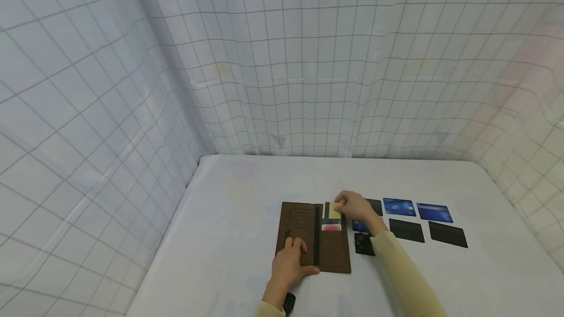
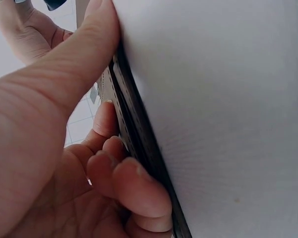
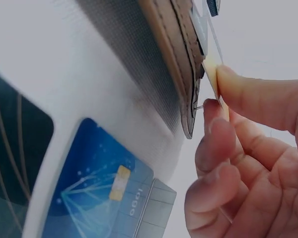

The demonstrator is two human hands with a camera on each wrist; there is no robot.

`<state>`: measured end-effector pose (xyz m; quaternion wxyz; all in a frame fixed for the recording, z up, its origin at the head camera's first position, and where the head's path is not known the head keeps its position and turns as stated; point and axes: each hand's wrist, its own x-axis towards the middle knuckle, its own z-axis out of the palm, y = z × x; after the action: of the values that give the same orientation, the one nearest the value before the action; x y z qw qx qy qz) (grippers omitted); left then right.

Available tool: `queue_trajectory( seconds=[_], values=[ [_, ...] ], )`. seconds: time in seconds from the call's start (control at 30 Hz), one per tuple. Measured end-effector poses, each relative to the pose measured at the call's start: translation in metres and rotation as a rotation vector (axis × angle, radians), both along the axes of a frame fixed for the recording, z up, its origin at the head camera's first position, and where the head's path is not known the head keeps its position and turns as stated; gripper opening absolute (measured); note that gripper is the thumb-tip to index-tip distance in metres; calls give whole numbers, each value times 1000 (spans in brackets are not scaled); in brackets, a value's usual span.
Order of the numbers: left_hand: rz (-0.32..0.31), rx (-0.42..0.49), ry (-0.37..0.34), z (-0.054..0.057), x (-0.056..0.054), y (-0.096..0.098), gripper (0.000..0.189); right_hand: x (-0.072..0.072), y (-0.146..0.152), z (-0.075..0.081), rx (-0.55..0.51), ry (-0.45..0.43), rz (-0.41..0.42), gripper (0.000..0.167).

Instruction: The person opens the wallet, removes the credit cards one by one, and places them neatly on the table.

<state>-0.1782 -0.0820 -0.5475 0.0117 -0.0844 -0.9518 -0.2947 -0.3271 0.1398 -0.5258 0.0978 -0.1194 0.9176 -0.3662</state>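
A brown wallet [image 1: 335, 256] lies spread flat on the white table, with card slots in its left half and a dark band along the fold. My left hand [image 1: 287, 264] holds its lower left part, fingers bent onto it and thumb along the bottom edge. Between right thumb and fingers, my right hand [image 1: 354, 207] pinches a yellow card [image 1: 335, 211] with a dark stripe at the wallet's upper right slots. Just below it, a white card [image 1: 331, 227] with a red round mark sits in the wallet. How deep the yellow card reaches is unclear.
Right of the wallet lie several cards: a blue VIP card [image 1: 399, 207], another blue card [image 1: 434, 213], and black cards [image 1: 406, 230]. The right forearm partly covers a blue card [image 3: 99, 183] and a dark card [image 1: 363, 244]. Gridded white curtain [image 1: 308, 62] hangs behind the table.
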Motion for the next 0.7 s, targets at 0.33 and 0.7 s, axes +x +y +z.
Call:
queue_trajectory(
  seconds=[0.33, 0.7],
  values=[
    [8, 0, 5, 0, 0, 0, 55, 1, 0, 0, 26, 53, -83, 20],
    [7, 5, -3, 2, 2, 0, 55, 3, 1, 0, 37, 101, -141, 21]
  ],
)
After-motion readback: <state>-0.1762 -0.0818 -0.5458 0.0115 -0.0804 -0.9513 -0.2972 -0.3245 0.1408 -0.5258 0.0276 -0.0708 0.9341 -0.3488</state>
